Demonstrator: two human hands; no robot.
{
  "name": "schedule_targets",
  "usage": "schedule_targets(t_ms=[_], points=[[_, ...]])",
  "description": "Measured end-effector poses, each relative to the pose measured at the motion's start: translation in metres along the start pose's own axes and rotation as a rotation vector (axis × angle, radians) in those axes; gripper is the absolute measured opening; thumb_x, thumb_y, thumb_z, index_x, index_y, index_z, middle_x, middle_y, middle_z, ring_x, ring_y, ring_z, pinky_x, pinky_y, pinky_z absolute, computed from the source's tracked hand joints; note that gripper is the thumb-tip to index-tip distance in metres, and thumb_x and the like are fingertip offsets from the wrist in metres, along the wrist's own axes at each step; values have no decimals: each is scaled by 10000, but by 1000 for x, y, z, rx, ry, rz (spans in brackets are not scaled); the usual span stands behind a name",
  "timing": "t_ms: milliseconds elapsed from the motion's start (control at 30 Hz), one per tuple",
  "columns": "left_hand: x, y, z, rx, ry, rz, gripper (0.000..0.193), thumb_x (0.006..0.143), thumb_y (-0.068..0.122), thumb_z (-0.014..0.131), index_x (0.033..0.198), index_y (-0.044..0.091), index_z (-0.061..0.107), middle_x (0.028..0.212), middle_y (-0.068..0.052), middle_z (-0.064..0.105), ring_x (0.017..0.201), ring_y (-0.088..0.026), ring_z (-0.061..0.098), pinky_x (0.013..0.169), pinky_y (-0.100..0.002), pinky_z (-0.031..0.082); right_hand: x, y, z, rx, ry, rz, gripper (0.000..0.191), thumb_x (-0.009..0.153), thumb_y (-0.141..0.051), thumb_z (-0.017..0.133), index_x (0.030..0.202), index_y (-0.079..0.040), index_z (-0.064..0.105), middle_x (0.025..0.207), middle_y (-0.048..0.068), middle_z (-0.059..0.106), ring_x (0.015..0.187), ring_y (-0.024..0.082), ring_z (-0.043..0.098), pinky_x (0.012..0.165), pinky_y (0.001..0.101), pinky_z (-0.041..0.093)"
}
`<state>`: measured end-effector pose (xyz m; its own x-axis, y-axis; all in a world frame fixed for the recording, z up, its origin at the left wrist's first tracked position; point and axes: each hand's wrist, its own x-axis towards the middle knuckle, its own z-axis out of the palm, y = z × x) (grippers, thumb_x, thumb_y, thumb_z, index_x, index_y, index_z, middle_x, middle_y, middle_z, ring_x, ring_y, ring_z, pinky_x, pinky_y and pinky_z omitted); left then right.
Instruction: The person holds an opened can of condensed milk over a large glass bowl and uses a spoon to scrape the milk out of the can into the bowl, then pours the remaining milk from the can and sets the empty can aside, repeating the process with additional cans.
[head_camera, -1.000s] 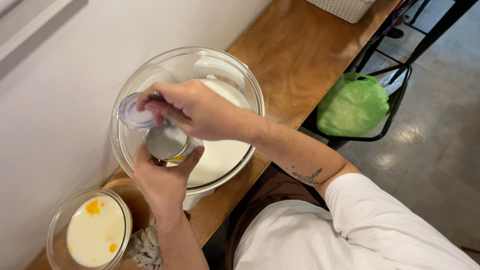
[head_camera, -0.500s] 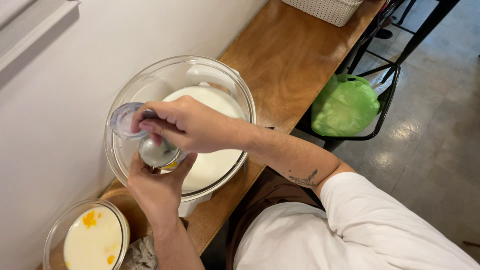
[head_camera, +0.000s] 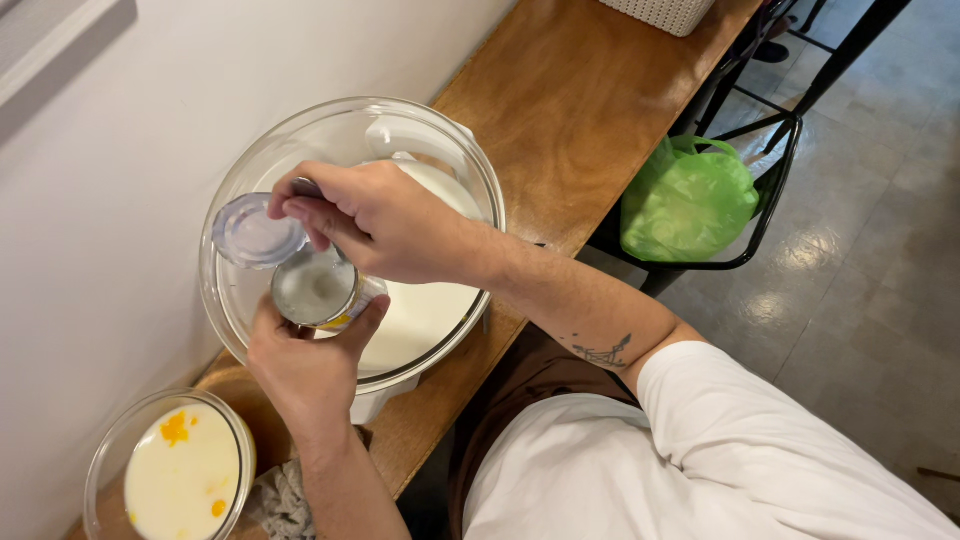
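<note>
A: What sat farthest left?

B: A small glass bowl (head_camera: 170, 470) on the counter (head_camera: 580, 100), holding pale liquid with orange flecks. A bit of grey cloth (head_camera: 285, 500) lay just beside it.

A: And the hands?

B: The left hand (head_camera: 305, 365) came up from below and was wrapped around a tin (head_camera: 322, 290), holding it over the near rim of the big bowl (head_camera: 350, 130). The tin was tilted a little, its open top facing the camera, with white liquid inside.

A: The lid?

B: The round lid (head_camera: 255, 232) was peeled back to the left of the tin's mouth. It looked attached at one edge, though I couldn't tell for sure. The right hand (head_camera: 385, 220) reached across the big bowl and was pinching at the top of the tin, fingers closed where lid and rim met.

A: What was in the big bowl?

B: White liquid, filling its lower part. The bowl was clear glass and stood on a white base (head_camera: 385, 400) at the counter's near edge, close to the wall (head_camera: 120, 120).

A: Further right?

B: Bare wooden counter, then a green bag (head_camera: 690, 200) in a black wire frame (head_camera: 775, 190) on the floor (head_camera: 880, 300). A white basket (head_camera: 660, 12) showed at the counter's far end.
</note>
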<state>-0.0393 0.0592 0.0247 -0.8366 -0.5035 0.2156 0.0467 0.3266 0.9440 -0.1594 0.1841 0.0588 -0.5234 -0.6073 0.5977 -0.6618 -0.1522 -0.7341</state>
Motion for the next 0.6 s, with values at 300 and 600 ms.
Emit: schedule_targets(t_ms=[300,600], points=[[0,-7,2,6,44,38,598,686,92,964,1154,-72,630,1090,-113,738,961,-136,702,848,-290,590,-1,-1,-1,75,-52,21,97,1119,-100,579,1192,-87,642,800,11,688,720,93,689,694,271,565],[-2,-12,5,57,80,79,572,695,42,974,1142,-85,639,1067,-123,730,916,-131,657,800,-292,562,4,-8,-6,115,-149,37,119,1120,-100,575,1213,-106,649,782,6,719,727,92,723,718,277,570]])
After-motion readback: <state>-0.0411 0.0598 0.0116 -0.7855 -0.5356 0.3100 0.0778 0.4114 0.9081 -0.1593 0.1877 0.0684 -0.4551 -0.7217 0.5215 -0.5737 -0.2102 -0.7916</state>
